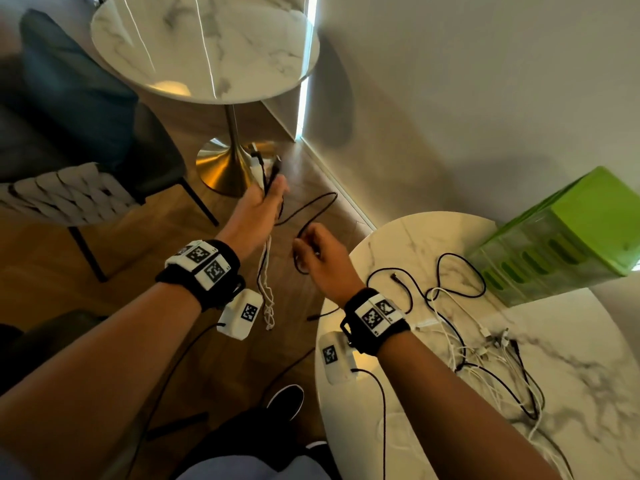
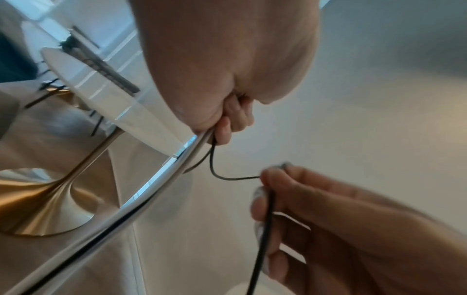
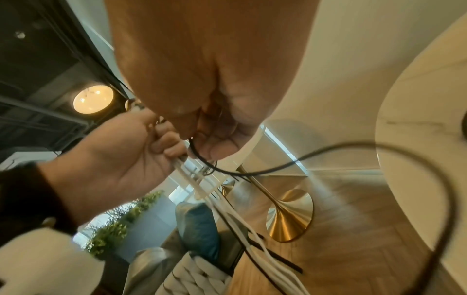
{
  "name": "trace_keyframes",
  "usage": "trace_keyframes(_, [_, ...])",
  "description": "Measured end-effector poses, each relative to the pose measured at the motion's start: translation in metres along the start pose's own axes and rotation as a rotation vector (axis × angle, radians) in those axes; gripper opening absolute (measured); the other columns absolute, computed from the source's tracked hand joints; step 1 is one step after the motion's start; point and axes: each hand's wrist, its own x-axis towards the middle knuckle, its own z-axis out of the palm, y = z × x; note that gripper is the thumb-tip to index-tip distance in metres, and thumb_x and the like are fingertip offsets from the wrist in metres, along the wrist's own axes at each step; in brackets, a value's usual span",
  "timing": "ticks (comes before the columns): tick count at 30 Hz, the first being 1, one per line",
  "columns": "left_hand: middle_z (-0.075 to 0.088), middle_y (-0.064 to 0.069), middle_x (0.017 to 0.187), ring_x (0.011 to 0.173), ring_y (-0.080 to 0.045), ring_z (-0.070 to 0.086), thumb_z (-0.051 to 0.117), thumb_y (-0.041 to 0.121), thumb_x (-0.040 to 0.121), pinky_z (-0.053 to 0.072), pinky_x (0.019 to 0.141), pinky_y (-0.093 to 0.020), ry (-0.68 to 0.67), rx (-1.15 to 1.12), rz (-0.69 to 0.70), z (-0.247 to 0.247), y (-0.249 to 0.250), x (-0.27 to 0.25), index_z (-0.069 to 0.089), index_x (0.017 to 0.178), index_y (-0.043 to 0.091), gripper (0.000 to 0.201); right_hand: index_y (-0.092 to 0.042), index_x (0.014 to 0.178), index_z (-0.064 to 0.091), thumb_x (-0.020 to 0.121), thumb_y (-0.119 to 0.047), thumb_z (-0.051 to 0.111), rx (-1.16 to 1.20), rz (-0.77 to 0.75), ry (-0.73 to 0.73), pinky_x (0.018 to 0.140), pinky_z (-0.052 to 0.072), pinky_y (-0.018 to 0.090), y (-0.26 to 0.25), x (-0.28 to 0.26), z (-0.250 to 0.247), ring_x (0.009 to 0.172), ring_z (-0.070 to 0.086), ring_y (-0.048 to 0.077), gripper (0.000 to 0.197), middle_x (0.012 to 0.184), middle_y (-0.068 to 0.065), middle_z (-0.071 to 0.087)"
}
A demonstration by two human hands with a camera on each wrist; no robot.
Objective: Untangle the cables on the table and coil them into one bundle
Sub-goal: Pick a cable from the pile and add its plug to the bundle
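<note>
My left hand (image 1: 273, 194) is raised over the floor, left of the marble table (image 1: 588, 393). It grips a bundle of cables. Their plugs (image 1: 266, 164) stick up above the fingers and white cables (image 1: 268, 292) hang below the wrist. A black cable (image 1: 311, 206) loops from that hand to my right hand (image 1: 304, 247), which pinches it just beside the left. A tangle of black and white cables (image 1: 485, 348) lies on the table. In the left wrist view the right hand (image 2: 267, 185) pinches the black cable (image 2: 215, 165). In the right wrist view the left hand (image 3: 161, 143) holds the white cables (image 3: 227, 209).
A green ribbed box (image 1: 561, 244) stands at the table's far edge by the wall. A second round marble table (image 1: 207, 46) on a brass pedestal base (image 1: 221, 168) stands ahead. A dark chair (image 1: 69, 195) is at the left. My shoe (image 1: 287, 400) is on the wooden floor.
</note>
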Motion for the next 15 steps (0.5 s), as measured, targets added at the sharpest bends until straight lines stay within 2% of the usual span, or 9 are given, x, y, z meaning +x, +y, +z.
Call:
trace_keyframes(3, [0.035, 0.008, 0.066, 0.049, -0.006, 0.029, 0.035, 0.038, 0.111, 0.025, 0.049, -0.024, 0.008, -0.174, -0.027, -0.010, 0.004, 0.005, 0.054, 0.104, 0.015, 0.030, -0.003, 0.106, 0.055, 0.105, -0.012, 0.050, 0.127, 0.066, -0.069, 0.077, 0.056, 0.035, 0.002, 0.008, -0.008, 0.080, 0.068, 0.028, 0.009, 0.087, 0.004, 0.070])
trace_keyframes(4, [0.036, 0.007, 0.066, 0.050, -0.007, 0.029, 0.035, 0.036, 0.111, 0.026, 0.049, -0.024, -0.008, -0.185, -0.015, -0.012, 0.004, 0.005, 0.053, 0.103, 0.015, 0.029, -0.003, 0.107, 0.055, 0.105, -0.008, 0.049, 0.170, 0.111, -0.092, 0.076, 0.056, 0.031, 0.007, 0.009, -0.007, 0.079, 0.069, 0.025, 0.008, 0.089, 0.006, 0.071])
trace_keyframes(6, [0.040, 0.007, 0.067, 0.052, -0.008, 0.032, 0.036, 0.035, 0.111, 0.027, 0.049, -0.023, -0.035, -0.202, 0.005, -0.015, 0.008, 0.004, 0.054, 0.100, 0.015, 0.029, -0.002, 0.109, 0.054, 0.104, -0.001, 0.047, 0.212, 0.291, -0.157, 0.069, 0.053, 0.018, 0.019, 0.002, -0.002, 0.074, 0.069, 0.007, 0.009, 0.096, 0.015, 0.070])
trace_keyframes(7, [0.042, 0.008, 0.068, 0.052, -0.008, 0.033, 0.037, 0.034, 0.110, 0.028, 0.049, -0.022, -0.048, -0.228, 0.011, -0.016, 0.009, 0.003, 0.055, 0.097, 0.015, 0.029, -0.003, 0.107, 0.054, 0.103, 0.001, 0.047, 0.195, 0.397, -0.227, 0.068, 0.052, 0.016, 0.024, -0.004, 0.001, 0.072, 0.068, 0.002, 0.009, 0.100, 0.019, 0.070])
trace_keyframes(9, [0.044, 0.007, 0.067, 0.054, -0.008, 0.035, 0.038, 0.032, 0.110, 0.030, 0.048, -0.021, -0.077, -0.286, 0.013, -0.018, 0.013, 0.001, 0.055, 0.093, 0.016, 0.030, -0.007, 0.102, 0.056, 0.102, -0.002, 0.049, -0.024, 0.580, -0.406, 0.076, 0.053, 0.028, 0.038, -0.015, 0.004, 0.079, 0.065, 0.009, 0.010, 0.108, 0.018, 0.068])
trace_keyframes(10, [0.044, 0.007, 0.067, 0.054, -0.008, 0.036, 0.038, 0.030, 0.110, 0.030, 0.048, -0.020, -0.094, -0.304, 0.003, -0.018, 0.014, 0.000, 0.055, 0.090, 0.016, 0.030, -0.006, 0.112, 0.057, 0.100, -0.005, 0.052, -0.182, 0.617, -0.459, 0.088, 0.050, 0.035, 0.045, -0.017, 0.003, 0.096, 0.064, 0.017, 0.013, 0.117, 0.018, 0.063])
trace_keyframes(12, [0.042, 0.006, 0.064, 0.054, -0.008, 0.036, 0.038, 0.029, 0.110, 0.030, 0.048, -0.020, -0.153, -0.297, -0.025, -0.018, 0.016, -0.003, 0.054, 0.086, 0.016, 0.032, -0.004, 0.149, 0.035, 0.095, -0.013, 0.061, -0.357, 0.568, -0.299, 0.111, 0.039, 0.037, 0.046, -0.013, -0.001, 0.136, 0.044, 0.031, 0.061, 0.152, 0.019, 0.036])
trace_keyframes(13, [0.041, 0.006, 0.063, 0.054, -0.009, 0.035, 0.038, 0.028, 0.110, 0.029, 0.048, -0.020, -0.193, -0.270, -0.040, -0.017, 0.016, -0.005, 0.054, 0.085, 0.015, 0.032, -0.009, 0.156, 0.027, 0.093, -0.013, 0.064, -0.290, 0.478, -0.155, 0.116, 0.038, 0.040, 0.039, -0.009, -0.003, 0.141, 0.039, 0.030, 0.073, 0.159, 0.016, 0.026])
trace_keyframes(15, [0.039, 0.006, 0.062, 0.054, -0.011, 0.033, 0.037, 0.028, 0.110, 0.028, 0.049, -0.022, -0.264, -0.197, -0.065, -0.013, 0.015, -0.008, 0.053, 0.084, 0.015, 0.033, -0.019, 0.157, 0.028, 0.092, -0.009, 0.065, -0.051, 0.263, 0.029, 0.101, 0.053, 0.037, 0.021, 0.007, -0.012, 0.121, 0.058, 0.022, 0.075, 0.156, 0.008, 0.032])
